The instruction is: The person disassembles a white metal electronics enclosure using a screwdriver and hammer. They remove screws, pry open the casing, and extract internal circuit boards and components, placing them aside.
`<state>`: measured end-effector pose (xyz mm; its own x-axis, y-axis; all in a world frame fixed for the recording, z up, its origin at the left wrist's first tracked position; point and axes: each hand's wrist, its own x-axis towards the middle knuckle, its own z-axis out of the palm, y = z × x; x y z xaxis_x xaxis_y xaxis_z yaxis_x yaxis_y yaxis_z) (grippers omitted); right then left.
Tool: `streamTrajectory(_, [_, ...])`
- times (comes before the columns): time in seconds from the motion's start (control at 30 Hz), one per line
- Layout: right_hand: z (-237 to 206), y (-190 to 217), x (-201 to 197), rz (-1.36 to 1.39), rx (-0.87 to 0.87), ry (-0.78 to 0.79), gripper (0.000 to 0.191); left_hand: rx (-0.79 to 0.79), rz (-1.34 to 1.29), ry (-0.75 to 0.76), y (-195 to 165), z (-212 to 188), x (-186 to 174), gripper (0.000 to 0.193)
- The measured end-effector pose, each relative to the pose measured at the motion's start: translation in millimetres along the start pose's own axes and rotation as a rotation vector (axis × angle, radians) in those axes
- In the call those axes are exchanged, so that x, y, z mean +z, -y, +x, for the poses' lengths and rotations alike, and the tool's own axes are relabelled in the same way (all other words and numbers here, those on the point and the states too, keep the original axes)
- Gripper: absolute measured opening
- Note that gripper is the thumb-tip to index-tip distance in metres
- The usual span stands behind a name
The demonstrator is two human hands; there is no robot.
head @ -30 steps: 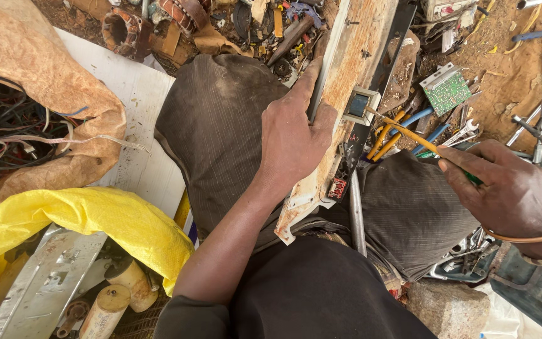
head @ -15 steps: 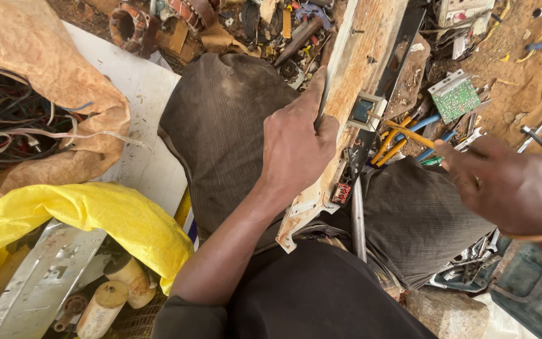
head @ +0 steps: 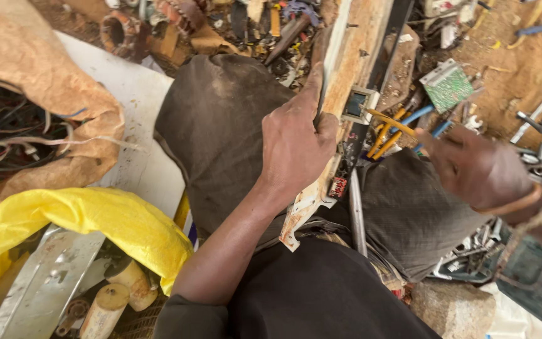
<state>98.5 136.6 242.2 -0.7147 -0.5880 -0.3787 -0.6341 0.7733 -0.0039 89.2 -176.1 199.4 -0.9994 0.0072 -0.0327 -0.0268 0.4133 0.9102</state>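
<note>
I recorded the left hand (head: 296, 147) closed around a long, dirty cream-coloured plastic panel strip (head: 346, 81), fingers wrapped over its left edge and thumb extended up along it. The strip lay across the person's lap, on dark grey trousers (head: 221, 138); its long axis ran from the lower end near the waist up and slightly right toward the top edge of the view.

A small square grey display module (head: 357, 103) sat in the strip just above and right of the left hand's knuckles.

The right hand (head: 478, 172) was closed around a slim yellow-handled tool (head: 389, 120). The tool's shaft pointed left and slightly up, its tip touching or just beside the module's right edge; I could not tell which. The tool therefore lay nearly crosswise to the strip's long axis. The left hand was the nearer to the module; the right hand stood well apart.

A green circuit board (head: 448, 85) lay on the sandy ground toward the upper right. A yellow plastic bag (head: 76, 220) lay at lower left.
</note>
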Motion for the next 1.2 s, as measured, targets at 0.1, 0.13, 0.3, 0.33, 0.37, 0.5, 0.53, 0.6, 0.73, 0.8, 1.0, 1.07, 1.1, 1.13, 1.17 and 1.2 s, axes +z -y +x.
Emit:
streamTrajectory(0.1, [-6.0,-2.2,14.0,0.2,-0.005,-0.158,0.039,-0.009,0.025,0.002,-2.0,-0.6,2.7,0.067])
streamTrajectory(0.13, [-7.5,-2.0,18.7,0.072,-0.032,-0.116,0.043,-0.012,0.042,0.015,-2.0,0.1,2.9,0.068])
streamTrajectory(0.3, [-10.9,13.1,25.9,0.058,0.063,-0.031,0.058,0.056,0.015,-0.06,-4.9,2.4,0.3,0.063])
streamTrajectory(0.33, [-9.3,22.0,26.5,0.076,0.121,0.047,0.057,0.06,0.008,-0.072,-7.1,2.0,0.1,0.063])
streamTrajectory(0.37, [-5.0,31.2,28.0,0.096,0.172,0.122,0.056,0.003,-0.013,-0.053,-9.4,1.8,-0.1,0.064])
streamTrajectory(0.5, [-13.6,102.9,45.8,-0.139,0.3,-0.116,0.052,-0.13,-0.03,0.022,-18.6,-0.9,1.4,0.065])
streamTrajectory(0.53, [-12.3,117.0,55.9,-0.142,0.352,-0.147,0.052,-0.135,-0.018,0.026,-20.2,-0.8,2.7,0.065])
streamTrajectory(0.6, [-7.6,142.1,79.4,0.097,0.465,-0.39,0.045,0.008,-0.02,-0.063,-22.1,-0.5,5.0,0.063])
streamTrajectory(0.73, [-10.0,171.2,113.3,0.377,0.612,-0.543,0.039,0.027,0.021,-0.052,-22.6,0.7,8.2,0.063])
streamTrajectory(0.8, [-21.3,175.8,116.0,0.574,0.619,-0.721,0.029,0.015,0.065,-0.023,-21.8,2.0,8.4,0.062])
streamTrajectory(1.0, [-8.2,130.6,101.6,0.963,0.714,-0.815,0.028,0.028,0.033,-0.043,-27.9,-0.3,12.5,0.061])
streamTrajectory(1.07, [20.6,104.0,99.4,0.786,0.65,-0.802,0.032,0.028,0.045,-0.039,-32.8,-0.5,14.5,0.061])
streamTrajectory(1.1, [41.2,94.7,100.6,0.78,0.705,-0.769,0.031,0.02,0.074,-0.031,-35.2,0.2,14.9,0.062])
streamTrajectory(1.13, [58.2,89.5,101.3,0.773,0.765,-0.735,0.03,0.013,0.102,-0.018,-37.4,0.6,14.7,0.063])
streamTrajectory(1.17, [71.0,85.6,101.2,0.732,0.74,-0.681,0.026,-0.006,0.085,0.004,-39.2,1.4,13.9,0.064])
streamTrajectory(1.2, [81.3,81.8,100.6,0.689,0.714,-0.626,0.025,-0.026,0.066,0.024,-40.7,2.3,13.2,0.064])
